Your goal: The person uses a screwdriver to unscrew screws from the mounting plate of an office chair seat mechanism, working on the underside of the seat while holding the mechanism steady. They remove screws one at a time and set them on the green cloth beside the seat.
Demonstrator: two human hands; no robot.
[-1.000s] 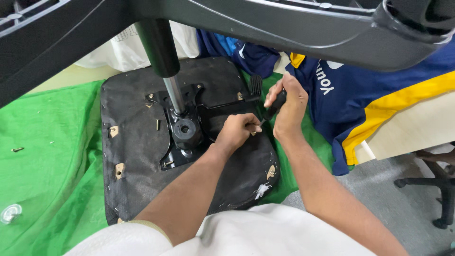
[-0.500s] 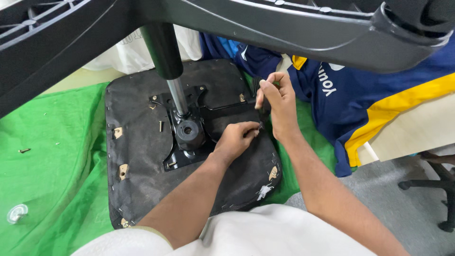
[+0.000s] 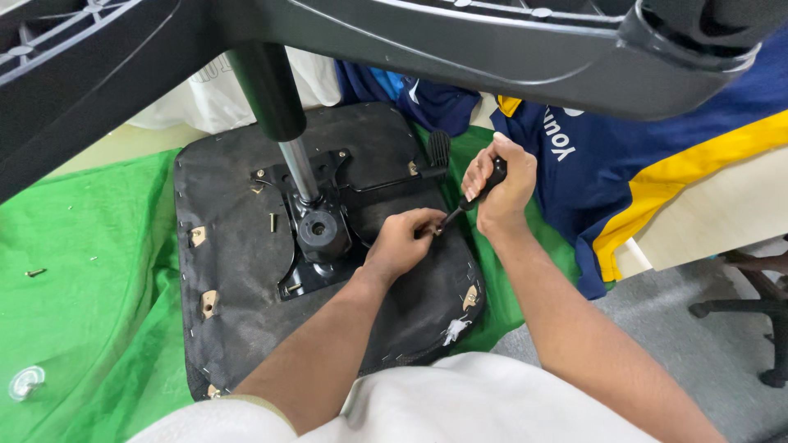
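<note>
An upturned office chair seat (image 3: 238, 271) with black fabric underside lies on a green cloth (image 3: 82, 295). A black metal mechanism plate (image 3: 328, 221) with a gas cylinder (image 3: 287, 156) is mounted on it. My right hand (image 3: 497, 184) grips a black-handled screwdriver (image 3: 480, 193), its tip angled down to the plate's right edge. My left hand (image 3: 402, 242) rests on the plate right by the tip, fingers curled around it. A loose bolt (image 3: 273, 221) lies on the seat beside the plate.
The black chair base (image 3: 460, 41) arches across the top of the view. A blue and yellow garment (image 3: 648, 148) lies to the right. A screw (image 3: 34, 272) and a round clear part (image 3: 25, 381) sit on the green cloth. Another chair's castor legs (image 3: 747, 308) stand at right.
My right hand has drawn back to the right with the screwdriver now angled toward the plate. My left hand has stayed on the plate's right edge. The view has shifted slightly.
</note>
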